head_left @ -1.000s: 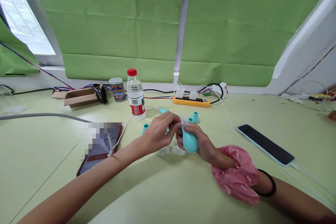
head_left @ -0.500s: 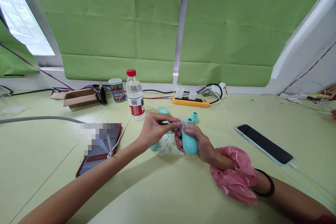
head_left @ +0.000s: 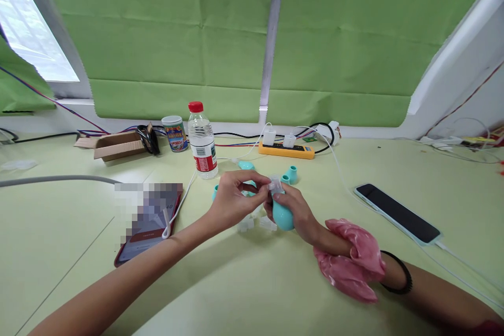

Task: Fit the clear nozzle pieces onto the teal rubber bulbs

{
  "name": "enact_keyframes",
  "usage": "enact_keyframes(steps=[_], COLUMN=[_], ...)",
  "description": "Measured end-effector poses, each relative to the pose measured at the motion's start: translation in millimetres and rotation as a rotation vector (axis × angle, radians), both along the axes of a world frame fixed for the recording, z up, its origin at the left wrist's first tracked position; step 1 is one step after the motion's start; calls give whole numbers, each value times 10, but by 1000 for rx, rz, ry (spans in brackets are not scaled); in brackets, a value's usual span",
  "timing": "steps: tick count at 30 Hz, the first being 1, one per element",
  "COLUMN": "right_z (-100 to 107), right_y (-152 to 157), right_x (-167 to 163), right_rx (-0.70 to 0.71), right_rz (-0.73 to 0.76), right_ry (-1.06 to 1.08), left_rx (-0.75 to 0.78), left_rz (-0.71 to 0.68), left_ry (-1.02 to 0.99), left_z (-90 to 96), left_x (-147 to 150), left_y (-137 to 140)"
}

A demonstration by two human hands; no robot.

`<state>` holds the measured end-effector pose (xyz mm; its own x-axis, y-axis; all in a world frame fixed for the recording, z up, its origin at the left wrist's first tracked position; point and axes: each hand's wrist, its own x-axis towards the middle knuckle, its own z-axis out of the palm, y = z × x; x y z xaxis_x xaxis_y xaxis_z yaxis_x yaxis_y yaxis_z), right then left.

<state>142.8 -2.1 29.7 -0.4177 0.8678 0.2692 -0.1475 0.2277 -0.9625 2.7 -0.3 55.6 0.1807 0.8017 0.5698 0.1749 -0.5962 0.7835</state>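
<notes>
My right hand [head_left: 298, 211] is wrapped round a turquoise squeeze bulb [head_left: 283, 216], with its rounded end towards me. A translucent plastic fitting [head_left: 276, 185] sits at the bulb's upper end. Thumb and forefinger of my left hand [head_left: 239, 195] pinch a small side part of that fitting; its exact shape is partly hidden by the fingertips. Below and behind my hands lie several loose translucent fittings [head_left: 268, 223]. Turquoise pieces [head_left: 291, 174] with open necks stand just beyond, and another smooth turquoise piece [head_left: 246, 165] lies behind my left hand.
A bottle with a red cap [head_left: 204, 152] and a can [head_left: 175, 134] stand at the back left, beside an open cardboard box [head_left: 118, 147]. An orange power strip [head_left: 286, 151] lies near the wall. Phones lie left [head_left: 151, 231] and right [head_left: 397, 213], with cables attached.
My left fingers have shifted slightly at the side of the translucent fitting, and more of it shows now. The bulb stays in my right hand, moved very little.
</notes>
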Motion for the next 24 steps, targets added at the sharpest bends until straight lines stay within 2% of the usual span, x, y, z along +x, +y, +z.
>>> enact_keyframes(steps=[4,12,20,24], right_z=[-48,-82,-60,-59], right_y=[59,147,143,129], right_x=[17,12,-4,-7], right_rx=[95,20,-110,-100], right_rz=[-67,-120,-96,-49], right_ry=[-67,-44,63,81], left_rx=[53,18,-8,-45], left_rz=[33,77,76,57], left_ry=[-2,-38,0,45], left_z=[-24,-81,-45,-35], left_x=[-7,-5,-12,-11], left_y=[17,62,40,35])
